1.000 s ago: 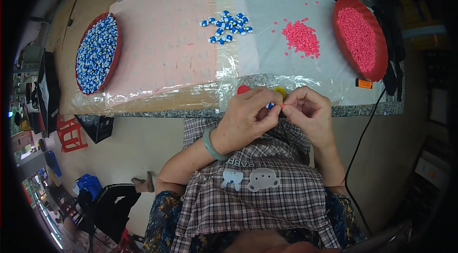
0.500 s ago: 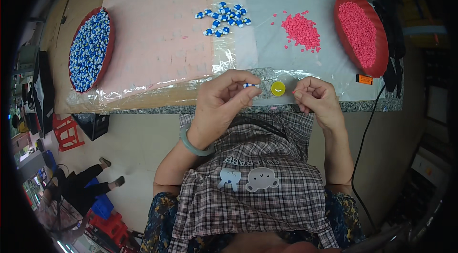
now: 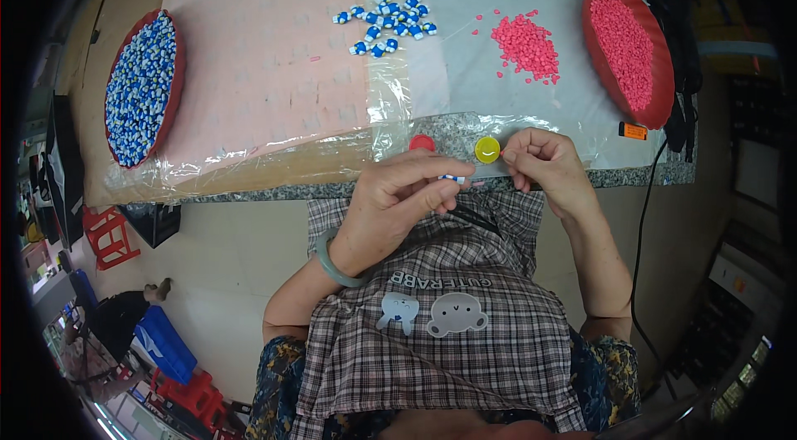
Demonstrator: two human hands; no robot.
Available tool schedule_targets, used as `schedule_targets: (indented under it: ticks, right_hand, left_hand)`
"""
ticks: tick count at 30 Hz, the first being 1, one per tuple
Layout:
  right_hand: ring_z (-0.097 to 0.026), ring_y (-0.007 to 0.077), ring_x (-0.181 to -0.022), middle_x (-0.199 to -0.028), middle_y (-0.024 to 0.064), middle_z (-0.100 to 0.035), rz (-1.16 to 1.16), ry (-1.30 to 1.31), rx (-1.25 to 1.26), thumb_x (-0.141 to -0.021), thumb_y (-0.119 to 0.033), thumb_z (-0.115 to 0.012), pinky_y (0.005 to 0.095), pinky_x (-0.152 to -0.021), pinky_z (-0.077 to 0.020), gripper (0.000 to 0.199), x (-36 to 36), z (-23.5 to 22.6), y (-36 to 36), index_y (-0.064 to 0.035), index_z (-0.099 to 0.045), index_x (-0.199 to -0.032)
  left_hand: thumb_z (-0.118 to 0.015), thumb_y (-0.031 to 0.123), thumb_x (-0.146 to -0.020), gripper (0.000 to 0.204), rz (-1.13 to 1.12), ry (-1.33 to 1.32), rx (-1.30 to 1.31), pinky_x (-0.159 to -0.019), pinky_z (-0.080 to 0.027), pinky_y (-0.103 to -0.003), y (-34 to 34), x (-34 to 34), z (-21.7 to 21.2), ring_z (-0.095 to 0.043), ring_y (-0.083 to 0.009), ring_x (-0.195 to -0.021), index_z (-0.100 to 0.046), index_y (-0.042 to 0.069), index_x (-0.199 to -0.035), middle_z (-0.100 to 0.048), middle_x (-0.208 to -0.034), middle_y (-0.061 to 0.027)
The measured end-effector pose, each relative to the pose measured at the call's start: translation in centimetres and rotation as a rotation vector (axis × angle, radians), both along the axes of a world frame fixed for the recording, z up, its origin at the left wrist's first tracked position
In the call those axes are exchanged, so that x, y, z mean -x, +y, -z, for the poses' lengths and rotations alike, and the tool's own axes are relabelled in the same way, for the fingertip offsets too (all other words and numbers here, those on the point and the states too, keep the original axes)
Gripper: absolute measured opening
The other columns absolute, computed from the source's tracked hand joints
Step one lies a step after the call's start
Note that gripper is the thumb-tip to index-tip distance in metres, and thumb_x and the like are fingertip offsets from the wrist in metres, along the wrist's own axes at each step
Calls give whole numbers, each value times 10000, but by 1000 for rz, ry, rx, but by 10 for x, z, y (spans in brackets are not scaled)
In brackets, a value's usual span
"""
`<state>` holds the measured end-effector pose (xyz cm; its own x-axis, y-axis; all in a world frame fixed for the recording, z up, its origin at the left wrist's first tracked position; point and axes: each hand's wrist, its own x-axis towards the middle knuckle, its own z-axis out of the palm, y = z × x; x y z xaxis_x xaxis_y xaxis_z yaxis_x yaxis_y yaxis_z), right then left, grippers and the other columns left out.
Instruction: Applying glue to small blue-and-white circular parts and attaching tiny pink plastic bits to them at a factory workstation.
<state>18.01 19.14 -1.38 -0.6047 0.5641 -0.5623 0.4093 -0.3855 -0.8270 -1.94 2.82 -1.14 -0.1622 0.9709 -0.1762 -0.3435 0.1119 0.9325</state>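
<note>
Head view: at the desk's (image 3: pixel 614 178) front edge the left hand (image 3: pixel 386 199) pinches a blue-and-white piece (image 3: pixel 451 178), the right hand (image 3: pixel 548 166) apparently a red bit (image 3: pixel 503 154), unjoined, while the left-edge bowl (image 3: pixel 178 66) and right-edge bowl (image 3: pixel 659 50) stand full.

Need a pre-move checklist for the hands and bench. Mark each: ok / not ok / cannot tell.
1. Left hand has a blue-and-white piece between its fingers: ok.
2. Right hand has a pink piece: cannot tell; a reddish speck shows at its tips, too small to identify.
3. Yellow round container in full view: ok, beside the right hand's tips.
4. Red round container in full view: not ok, the left hand hides its lower edge.
5. Pink pile gathered: not ok, several pieces lie loose around it.
6. Pink pile apart from the blue-and-white cluster: ok.
</note>
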Motion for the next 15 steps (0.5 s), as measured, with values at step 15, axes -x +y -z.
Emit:
schedule_targets:
  ticks: [15]
  right_hand:
    - [-562,53,-570,-742,-4,-626,43,-34,-44,-949,-65,-647,201,-519,-451,38,4,-2,-9,-32,-656,-932]
  left_hand:
    - [-596,-78,-956,278,58,-23,-14,-845,-580,-232,-3,3,6,-688,-128,-943,-702,-15,-1205,-646,-1168,-102]
